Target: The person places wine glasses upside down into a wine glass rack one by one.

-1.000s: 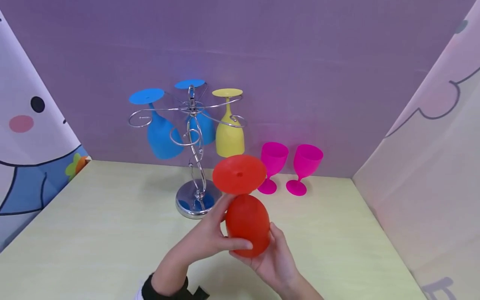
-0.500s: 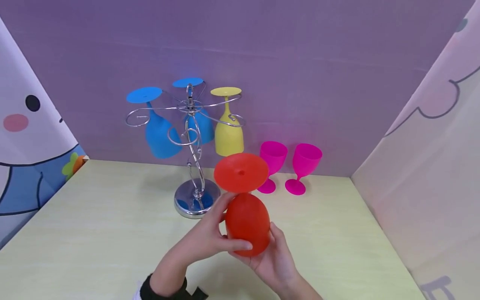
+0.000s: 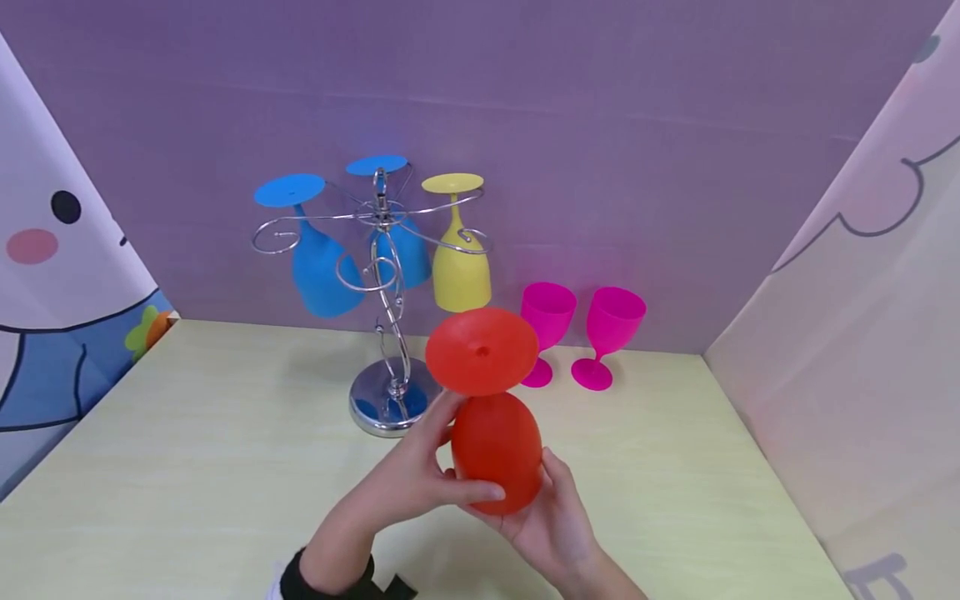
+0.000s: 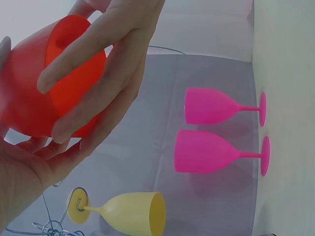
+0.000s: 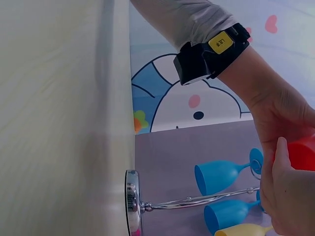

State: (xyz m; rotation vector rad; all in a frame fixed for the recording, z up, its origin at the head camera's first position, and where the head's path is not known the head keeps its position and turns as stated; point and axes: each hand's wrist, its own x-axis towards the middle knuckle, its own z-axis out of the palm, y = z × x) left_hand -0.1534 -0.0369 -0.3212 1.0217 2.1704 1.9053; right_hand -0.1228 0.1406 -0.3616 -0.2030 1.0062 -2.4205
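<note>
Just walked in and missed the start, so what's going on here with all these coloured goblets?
A person holds a red goblet upside down in both hands, left hand and right hand curled round its bowl, foot up, above the table. Behind it, a metal rack has two blue goblets and a yellow goblet hanging. Two pink goblets stand upright beside it.

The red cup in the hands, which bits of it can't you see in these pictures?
- Red cup: its stem, head view, hidden behind its own round foot.
- Its mouth, head view, turned down into the right hand.
- Its foot, left wrist view, behind the bowl and the left hand fingers.
- Nearly the whole cup, right wrist view: only a red sliver past the frame edge.
</note>
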